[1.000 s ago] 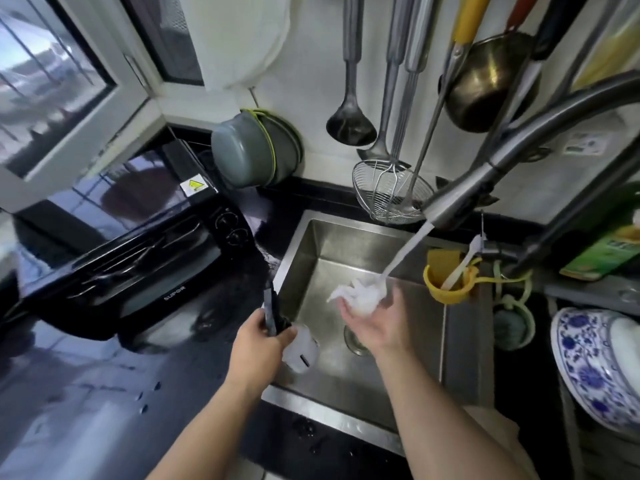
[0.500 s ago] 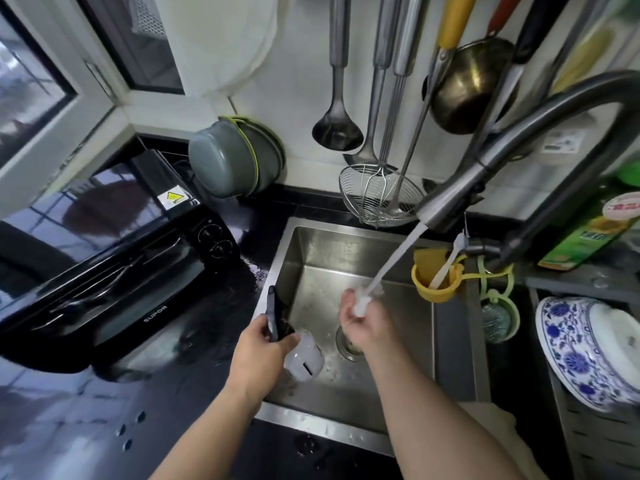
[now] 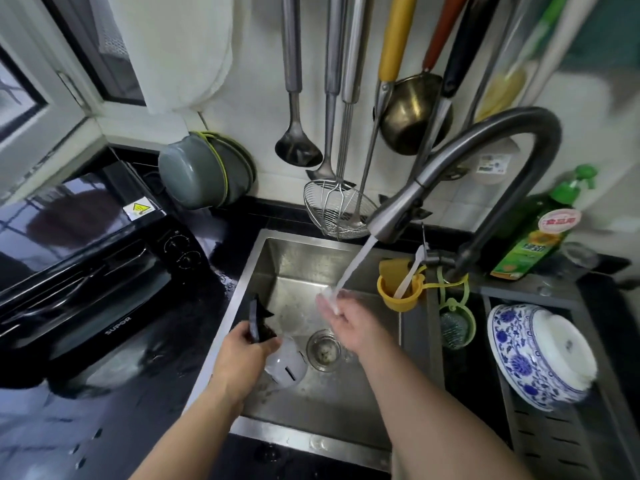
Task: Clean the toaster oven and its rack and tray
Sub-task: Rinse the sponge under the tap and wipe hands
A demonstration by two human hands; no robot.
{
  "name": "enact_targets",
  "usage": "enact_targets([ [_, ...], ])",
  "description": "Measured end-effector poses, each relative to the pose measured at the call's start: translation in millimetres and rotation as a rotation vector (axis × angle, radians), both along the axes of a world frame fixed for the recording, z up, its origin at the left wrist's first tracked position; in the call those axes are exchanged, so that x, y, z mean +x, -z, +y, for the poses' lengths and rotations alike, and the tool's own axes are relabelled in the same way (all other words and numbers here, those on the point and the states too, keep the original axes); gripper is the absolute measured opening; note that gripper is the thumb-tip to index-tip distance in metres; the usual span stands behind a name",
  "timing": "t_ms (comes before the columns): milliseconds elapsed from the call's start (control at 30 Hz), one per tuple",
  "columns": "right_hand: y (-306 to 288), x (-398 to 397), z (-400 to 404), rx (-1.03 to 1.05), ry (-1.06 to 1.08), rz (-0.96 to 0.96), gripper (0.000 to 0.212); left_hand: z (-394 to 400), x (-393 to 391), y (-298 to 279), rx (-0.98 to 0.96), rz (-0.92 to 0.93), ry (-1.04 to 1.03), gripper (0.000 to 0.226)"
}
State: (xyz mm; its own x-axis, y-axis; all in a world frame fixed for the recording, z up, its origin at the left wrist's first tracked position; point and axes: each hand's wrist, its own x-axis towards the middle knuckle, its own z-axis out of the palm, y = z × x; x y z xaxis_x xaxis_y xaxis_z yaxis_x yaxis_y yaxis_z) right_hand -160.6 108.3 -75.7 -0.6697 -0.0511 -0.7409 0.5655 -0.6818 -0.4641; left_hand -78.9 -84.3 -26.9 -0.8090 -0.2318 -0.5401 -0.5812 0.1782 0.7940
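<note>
The black toaster oven (image 3: 104, 289) stands on the dark counter left of the steel sink (image 3: 287, 261); rack bars show through its glass door. Over the sink's left side, my left hand (image 3: 242, 355) grips a black-handled tool with a translucent white body (image 3: 285, 365). My right hand (image 3: 349, 323) is under the water running from the faucet (image 3: 398, 216). Its fingers are stretched out and blurred, and the stream lands on the fingertips. I cannot see anything clearly held in it.
Ladles and a wire skimmer (image 3: 337, 209) hang on the wall above the sink. A yellow cup (image 3: 400, 289) hangs at the sink's right edge, and a blue-and-white bowl (image 3: 533, 355) sits on the drainer. A green bottle (image 3: 533, 244) and grey pots (image 3: 204, 174) stand at the back.
A white wad lay in my right palm, then the hand squeezed shut under the stream; now its fingers are stretched out. My left hand has kept its grip and barely moved.
</note>
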Motion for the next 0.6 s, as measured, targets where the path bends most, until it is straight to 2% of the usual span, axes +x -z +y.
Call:
enact_targets([
  [67,-6,3,-8,0.072,-0.146,-0.043,0.014,5,0,0,0.0,0.013,-0.006,0.016],
  [133,-5,5,-7,0.071,-0.228,-0.036,0.018,5,0,-1,-0.003,0.024,-0.016,0.015],
  [233,-10,10,19,0.0,-0.185,0.037,0.031,3,2,-1,-0.019,0.032,-0.034,0.014],
  [267,-11,12,31,0.063,-0.249,0.067,0.033,3,3,-2,-0.017,0.037,-0.039,0.013],
  [300,-13,12,44,0.227,-0.35,0.096,0.033,3,5,-2,-0.014,0.034,-0.049,0.013],
  [333,-17,10,56,0.479,-0.456,0.121,0.035,4,6,-1,-0.011,0.036,-0.053,0.014],
  [400,-20,-3,82,1.058,-0.64,0.157,0.05,7,7,-1,-0.013,0.034,-0.05,0.016],
  [433,-23,-12,93,1.242,-0.698,0.171,0.06,9,7,0,-0.013,0.03,-0.047,0.016],
  [533,-38,-44,120,1.522,-0.758,0.168,0.082,14,7,5,-0.013,0.022,-0.032,0.017],
  [600,-45,-62,133,1.684,-0.768,0.096,0.087,17,8,7,-0.022,0.03,-0.024,0.016],
])
